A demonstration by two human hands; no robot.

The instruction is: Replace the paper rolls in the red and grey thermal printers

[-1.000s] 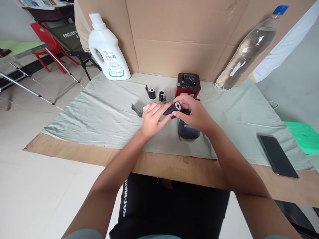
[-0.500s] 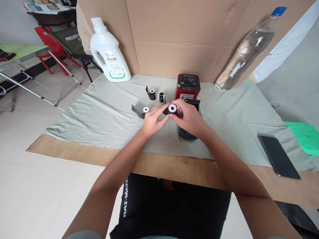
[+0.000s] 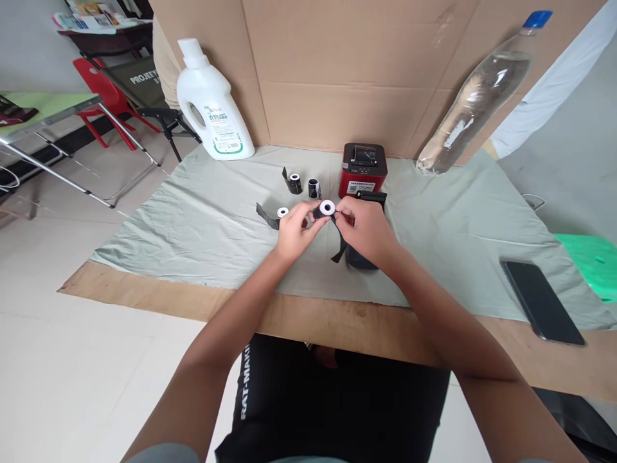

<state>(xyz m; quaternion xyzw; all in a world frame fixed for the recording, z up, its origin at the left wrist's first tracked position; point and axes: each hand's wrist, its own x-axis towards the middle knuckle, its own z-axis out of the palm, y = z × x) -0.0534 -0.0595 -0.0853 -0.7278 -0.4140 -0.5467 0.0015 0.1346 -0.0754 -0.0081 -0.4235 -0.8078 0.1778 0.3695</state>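
Note:
A small paper roll [image 3: 327, 208], black around its side with a white ringed end, is pinched between the fingers of my left hand [image 3: 296, 230]. My right hand [image 3: 366, 225] is closed on the black strip coming off that roll, and a loose tail [image 3: 340, 249] of strip dangles below. Just left of my left hand, another roll [image 3: 282, 212] lies with its black end trailing out. Two more rolls, one with a raised strip [image 3: 294, 183] and one wound tighter [image 3: 314, 188], stand farther back. A black device [image 3: 359, 258] sits partly hidden beneath my right hand.
A red and black printer [image 3: 364, 168] stands behind my hands, before a cardboard panel [image 3: 337, 51]. A white detergent bottle [image 3: 214, 103] is at the back left, a clear water bottle [image 3: 482, 96] at the back right. A phone [image 3: 542, 301] lies near the front right edge.
The roll has shifted slightly left into my left hand's grip. My right hand has come off its side and holds the strip, whose tail now hangs down.

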